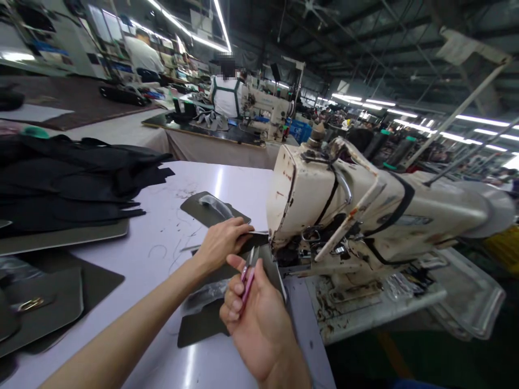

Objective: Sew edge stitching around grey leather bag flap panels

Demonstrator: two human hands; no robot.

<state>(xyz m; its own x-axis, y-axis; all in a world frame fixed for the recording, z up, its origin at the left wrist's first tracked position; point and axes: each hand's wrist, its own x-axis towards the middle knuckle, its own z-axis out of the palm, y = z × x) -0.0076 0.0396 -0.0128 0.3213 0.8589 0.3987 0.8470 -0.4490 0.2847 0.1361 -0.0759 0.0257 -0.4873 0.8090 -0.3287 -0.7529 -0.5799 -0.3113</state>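
Observation:
My left hand (222, 241) lies on a dark grey panel (203, 208), its fingers pinched on the panel's edge beside the head of a worn cream sewing machine (320, 200). My right hand (255, 313) is closed around pink thread snips (248, 275), whose blades point up toward the machine's needle area (295, 254). A second dark piece (198, 327) with a shiny clear strip lies under my right hand on the white table (170, 237).
Stacked black fabric pieces (73, 178) cover the table's left. Grey panels (48, 302), one with a gold clip, lie at front left. The machine's tray (365, 308) extends right. Other people sit at sewing stations behind.

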